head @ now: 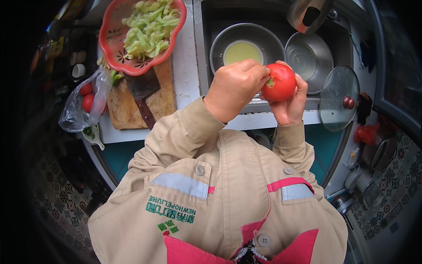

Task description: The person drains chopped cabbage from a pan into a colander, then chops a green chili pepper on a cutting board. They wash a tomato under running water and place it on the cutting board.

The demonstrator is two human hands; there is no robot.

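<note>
My right hand (291, 102) holds a red tomato (279, 84) from the right and below, above the front of the sink. The fingertips of my left hand (235, 87) pinch the tomato's surface beside its stem end, where the skin looks broken. Behind my hands, a steel bowl with yellowish liquid (243, 52) sits in the dark sink (211, 16). To its right is a second steel bowl (321, 59) holding clear liquid. A glass lid with a red-brown knob (338, 109) leans at the sink's right front edge.
At left, a red scalloped plastic basket (103, 39) holds cauliflower pieces (148, 33). In front of it a cleaver (143, 85) lies on a wooden cutting board (122, 115). A plastic bag (71, 114) with tomatoes is farther left. A metal vessel (300, 16) stands behind the bowls.
</note>
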